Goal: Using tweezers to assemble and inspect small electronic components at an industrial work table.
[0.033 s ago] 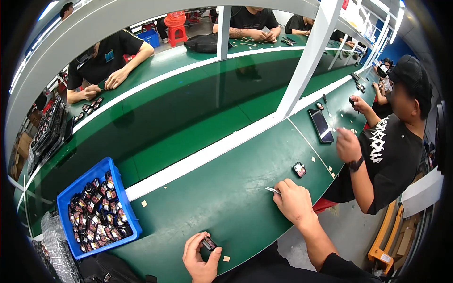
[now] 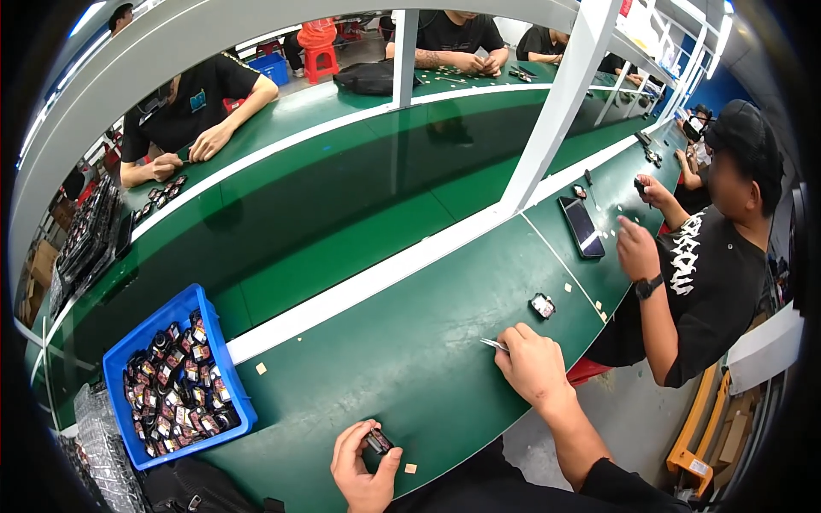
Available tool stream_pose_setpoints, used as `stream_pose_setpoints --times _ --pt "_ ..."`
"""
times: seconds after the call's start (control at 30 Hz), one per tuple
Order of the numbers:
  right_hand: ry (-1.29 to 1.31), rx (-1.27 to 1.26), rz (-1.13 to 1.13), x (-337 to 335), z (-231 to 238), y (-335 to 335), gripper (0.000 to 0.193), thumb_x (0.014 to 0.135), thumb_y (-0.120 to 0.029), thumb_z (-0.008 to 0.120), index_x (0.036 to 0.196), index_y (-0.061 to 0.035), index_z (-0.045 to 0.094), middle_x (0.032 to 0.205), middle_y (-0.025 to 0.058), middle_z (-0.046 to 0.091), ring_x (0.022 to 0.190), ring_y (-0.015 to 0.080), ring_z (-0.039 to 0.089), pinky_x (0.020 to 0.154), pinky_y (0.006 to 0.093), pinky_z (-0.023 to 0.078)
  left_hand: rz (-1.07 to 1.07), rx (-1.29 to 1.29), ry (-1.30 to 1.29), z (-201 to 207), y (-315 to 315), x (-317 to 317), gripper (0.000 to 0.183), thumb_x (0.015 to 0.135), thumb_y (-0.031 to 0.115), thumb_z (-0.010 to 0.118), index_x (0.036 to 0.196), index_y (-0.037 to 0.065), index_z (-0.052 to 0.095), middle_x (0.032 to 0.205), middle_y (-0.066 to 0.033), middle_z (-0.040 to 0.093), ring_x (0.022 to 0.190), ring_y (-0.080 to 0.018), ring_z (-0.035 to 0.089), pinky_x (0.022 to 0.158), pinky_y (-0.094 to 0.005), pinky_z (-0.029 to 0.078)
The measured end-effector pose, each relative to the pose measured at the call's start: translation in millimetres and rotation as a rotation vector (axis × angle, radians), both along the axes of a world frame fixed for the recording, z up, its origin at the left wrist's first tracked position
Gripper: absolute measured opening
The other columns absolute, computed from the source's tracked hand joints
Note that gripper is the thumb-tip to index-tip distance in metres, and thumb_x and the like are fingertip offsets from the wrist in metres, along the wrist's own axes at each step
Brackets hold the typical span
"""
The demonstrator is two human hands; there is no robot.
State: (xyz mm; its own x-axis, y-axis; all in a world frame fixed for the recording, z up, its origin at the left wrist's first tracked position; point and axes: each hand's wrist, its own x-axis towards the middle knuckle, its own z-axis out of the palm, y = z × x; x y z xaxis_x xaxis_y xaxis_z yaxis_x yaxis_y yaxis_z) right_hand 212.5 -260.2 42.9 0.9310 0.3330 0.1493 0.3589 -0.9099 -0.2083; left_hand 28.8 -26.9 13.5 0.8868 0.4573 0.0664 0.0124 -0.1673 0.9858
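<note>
Low in the picture, my left hand point(image 2: 366, 474) is closed round a small black module point(image 2: 377, 440) with a reddish, dark label-like face, held just above the green bench point(image 2: 376, 368). A small pale square piece point(image 2: 410, 468) lies on the bench beside my left thumb. Over to the right, my right hand point(image 2: 532, 366) is closed on metal tweezers point(image 2: 490, 344), whose tips point left. Beyond my right knuckles another small black module point(image 2: 541, 306) with a whitish face lies on the bench, apart from my fingers.
A blue bin point(image 2: 244, 402) heaped with similar modules stands at the left. A white post point(image 2: 556, 111) rises from the bench divider. At the right, a co-worker's hand point(image 2: 637, 248) is near a phone-like dark slab point(image 2: 581, 227). Another pale square point(image 2: 261, 368) lies near the bin.
The co-worker's nearer hand at the right has shifted slightly. My own hands, the tweezers and the module hold their places.
</note>
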Motion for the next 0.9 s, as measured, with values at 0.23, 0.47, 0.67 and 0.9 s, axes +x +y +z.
stream_pose_setpoints --times 0.23,0.47,0.67,0.9 --pt "0.014 -0.004 0.013 -2 0 1 0.011 0.085 -0.013 0.068 0.086 -0.0073 0.06 0.082 0.0103 0.061 0.066 0.0362 0.065 0.059 0.0467 0.053 -0.005 0.01 -0.004 2 1 2 0.045 0.087 -0.002 0.076 0.128 -0.005 0.06 0.128 -0.0146 0.059 0.115 -0.0233 0.061 0.098 -0.0339 0.05" --pt "0.044 -0.028 0.015 -9 9 -1 0.008 0.085 -0.013 0.069 0.092 -0.0087 0.068 0.079 0.01 0.062 0.069 0.0359 0.064 0.063 0.0463 0.053 0.006 -0.018 -0.007 -5 1 1 0.046 0.085 -0.002 0.077 0.128 -0.005 0.06 0.129 -0.0147 0.059 0.116 -0.0237 0.061 0.099 -0.0342 0.05" --pt "0.064 -0.12 0.058 -16 18 -8 0.01 0.086 -0.014 0.069 0.095 -0.0104 0.068 0.074 0.008 0.061 0.068 0.0322 0.066 0.06 0.044 0.054 0.054 -0.026 -0.082 -6 1 6 0.044 0.08 0.01 0.085 0.117 -0.002 0.065 0.117 -0.0168 0.066 0.107 -0.0256 0.067 0.09 -0.0343 0.053" --pt "0.053 -0.113 0.095 -19 23 -7 0.012 0.085 -0.015 0.069 0.096 -0.0103 0.069 0.075 0.0081 0.061 0.068 0.0318 0.066 0.06 0.0439 0.054 0.073 -0.052 -0.142 -16 0 5 0.051 0.078 0.014 0.088 0.121 -0.002 0.065 0.119 -0.0165 0.065 0.104 -0.0238 0.067 0.085 -0.0309 0.053"
